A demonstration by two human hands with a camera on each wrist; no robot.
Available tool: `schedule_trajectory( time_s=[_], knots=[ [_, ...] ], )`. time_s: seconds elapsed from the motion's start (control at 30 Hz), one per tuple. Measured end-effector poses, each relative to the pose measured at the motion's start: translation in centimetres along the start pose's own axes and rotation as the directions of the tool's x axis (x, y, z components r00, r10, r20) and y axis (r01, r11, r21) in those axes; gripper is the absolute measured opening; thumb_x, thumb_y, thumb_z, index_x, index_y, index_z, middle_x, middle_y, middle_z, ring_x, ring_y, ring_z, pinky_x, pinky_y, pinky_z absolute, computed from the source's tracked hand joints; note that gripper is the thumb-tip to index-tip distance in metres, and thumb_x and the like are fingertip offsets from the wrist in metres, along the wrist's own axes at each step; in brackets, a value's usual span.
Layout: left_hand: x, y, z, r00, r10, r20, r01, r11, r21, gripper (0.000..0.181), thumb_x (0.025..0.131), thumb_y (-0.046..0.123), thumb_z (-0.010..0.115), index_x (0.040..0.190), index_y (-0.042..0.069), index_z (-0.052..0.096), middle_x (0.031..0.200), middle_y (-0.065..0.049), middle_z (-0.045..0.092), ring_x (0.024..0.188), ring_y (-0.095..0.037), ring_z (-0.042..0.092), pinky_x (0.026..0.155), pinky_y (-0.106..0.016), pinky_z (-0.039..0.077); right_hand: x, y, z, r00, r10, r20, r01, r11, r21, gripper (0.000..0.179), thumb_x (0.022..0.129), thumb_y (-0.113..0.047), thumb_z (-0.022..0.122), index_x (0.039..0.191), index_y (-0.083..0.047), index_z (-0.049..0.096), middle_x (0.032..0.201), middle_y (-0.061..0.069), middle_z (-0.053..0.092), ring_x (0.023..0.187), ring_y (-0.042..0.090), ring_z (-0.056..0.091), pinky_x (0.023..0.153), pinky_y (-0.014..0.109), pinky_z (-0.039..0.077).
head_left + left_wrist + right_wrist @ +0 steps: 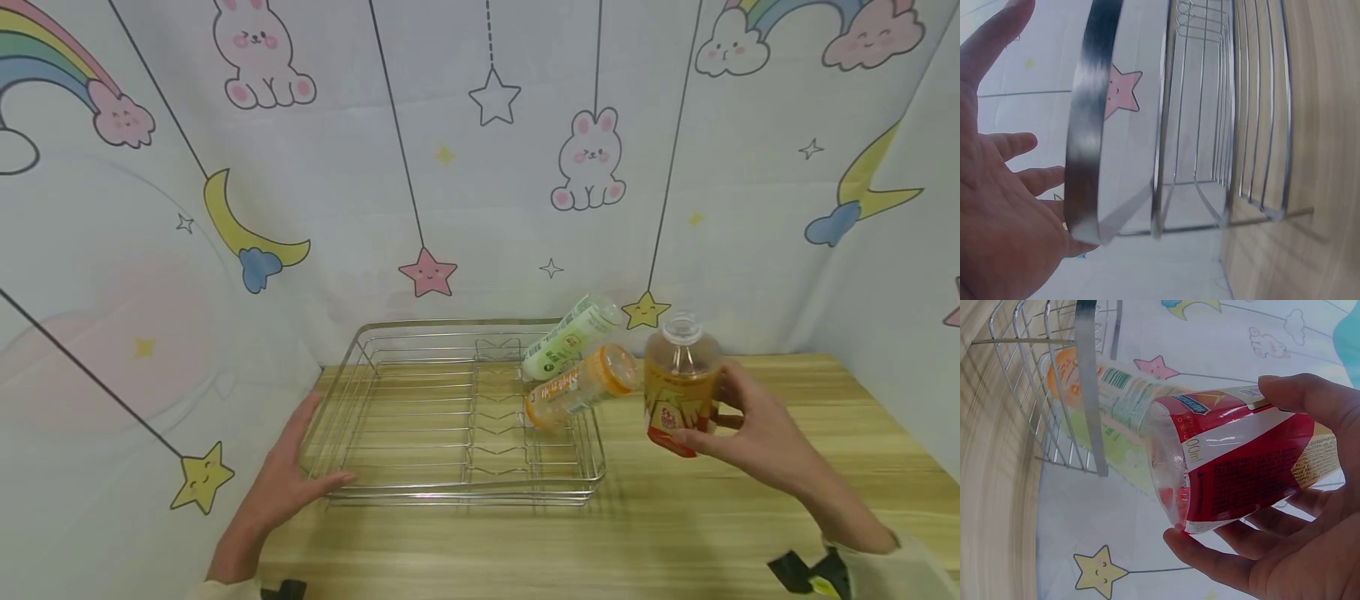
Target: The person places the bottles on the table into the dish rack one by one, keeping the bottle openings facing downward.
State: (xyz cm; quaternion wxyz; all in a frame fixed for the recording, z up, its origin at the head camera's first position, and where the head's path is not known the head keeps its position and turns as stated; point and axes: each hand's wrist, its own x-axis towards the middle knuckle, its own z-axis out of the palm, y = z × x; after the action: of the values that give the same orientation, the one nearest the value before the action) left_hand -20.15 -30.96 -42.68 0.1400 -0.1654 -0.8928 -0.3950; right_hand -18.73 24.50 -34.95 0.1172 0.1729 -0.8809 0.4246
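Observation:
In the head view my right hand (765,433) holds a clear plastic bottle (681,392) with a red and orange label, beyond the right side of the wire rack (465,483). The right wrist view shows my thumb and fingers around this bottle (1241,456), its base towards the rack. A bottle with a green label (566,342) and a bottle with orange ends (573,387) lean in the rack's right part, tops up to the right. My left hand (281,479) is at the rack's left front corner, fingers spread beside the metal rim (1085,144); contact is unclear.
The rack stands on a wood-grain table (480,550). Behind it and at both sides hangs a white cloth (495,192) printed with rabbits, stars and moons. Thin wire dividers (498,417) run across the rack's floor.

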Motion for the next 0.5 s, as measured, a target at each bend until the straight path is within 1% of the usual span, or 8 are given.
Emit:
schedule_trajectory(
  time_s=[0.03, 0.13, 0.27, 0.33, 0.43, 0.5],
  knots=[
    [0.1, 0.2, 0.1, 1.000, 0.014, -0.001, -0.014, 1.000, -0.001, 0.118, 0.070, 0.017, 0.089, 0.160, 0.026, 0.013, 0.163, -0.019, 0.013, 0.143, -0.051, 0.014, 0.103, -0.078, 0.018, 0.0, -0.2, 0.0, 1.000, -0.001, 0.006, 0.001, 1.000, -0.001, 0.083, 0.078, -0.007, 0.084, 0.145, -0.002, 0.036, 0.128, 0.030, 0.055, 0.110, 0.052, 0.058, 0.079, 0.057, 0.056],
    [0.3, 1.0, 0.4, 0.999, 0.054, -0.004, -0.054, 0.999, -0.006, 0.118, 0.068, 0.017, 0.089, 0.160, 0.021, 0.015, 0.162, -0.020, 0.014, 0.143, -0.051, 0.015, 0.103, -0.077, 0.017, 0.2, -0.9, 0.2, 1.000, -0.006, 0.023, 0.006, 1.000, -0.002, 0.083, 0.078, -0.009, 0.085, 0.145, -0.002, 0.037, 0.130, 0.030, 0.054, 0.111, 0.053, 0.058, 0.080, 0.058, 0.055],
    [0.6, 1.9, 0.8, 0.997, 0.077, 0.002, -0.077, 0.997, 0.006, 0.117, 0.067, 0.018, 0.090, 0.160, 0.020, 0.018, 0.161, -0.020, 0.019, 0.142, -0.050, 0.019, 0.103, -0.076, 0.021, 0.6, -1.8, 0.4, 0.999, -0.033, 0.040, 0.034, 0.999, -0.007, 0.081, 0.077, -0.010, 0.086, 0.142, -0.004, 0.040, 0.129, 0.027, 0.056, 0.110, 0.051, 0.059, 0.081, 0.056, 0.056],
    [0.8, 2.2, 1.0, 0.997, 0.081, 0.015, -0.081, 0.997, 0.009, 0.118, 0.067, 0.019, 0.090, 0.160, 0.022, 0.017, 0.161, -0.019, 0.019, 0.142, -0.049, 0.020, 0.103, -0.076, 0.022, 0.7, -2.2, 0.6, 0.997, -0.051, 0.051, 0.052, 0.998, -0.017, 0.080, 0.076, -0.011, 0.086, 0.142, -0.004, 0.041, 0.128, 0.025, 0.057, 0.111, 0.049, 0.059, 0.081, 0.055, 0.056],
    [1.0, 2.7, 1.3, 0.995, 0.098, 0.034, -0.097, 0.995, -0.014, 0.119, 0.065, 0.020, 0.091, 0.160, 0.022, 0.018, 0.162, -0.016, 0.018, 0.143, -0.047, 0.018, 0.104, -0.075, 0.021, 1.0, -2.7, 0.8, 0.995, -0.075, 0.066, 0.076, 0.997, -0.023, 0.082, 0.076, -0.013, 0.087, 0.143, -0.005, 0.040, 0.128, 0.023, 0.057, 0.112, 0.046, 0.059, 0.082, 0.055, 0.056],
    [1.1, 3.0, 1.5, 0.993, 0.114, 0.035, -0.113, 0.993, -0.027, 0.121, 0.064, 0.021, 0.092, 0.159, 0.021, 0.018, 0.162, -0.016, 0.018, 0.144, -0.046, 0.017, 0.104, -0.075, 0.019, 1.2, -3.1, 1.0, 0.993, -0.088, 0.075, 0.090, 0.995, -0.032, 0.083, 0.076, -0.014, 0.087, 0.144, -0.005, 0.040, 0.128, 0.022, 0.058, 0.113, 0.044, 0.059, 0.082, 0.056, 0.055]
  ],
)
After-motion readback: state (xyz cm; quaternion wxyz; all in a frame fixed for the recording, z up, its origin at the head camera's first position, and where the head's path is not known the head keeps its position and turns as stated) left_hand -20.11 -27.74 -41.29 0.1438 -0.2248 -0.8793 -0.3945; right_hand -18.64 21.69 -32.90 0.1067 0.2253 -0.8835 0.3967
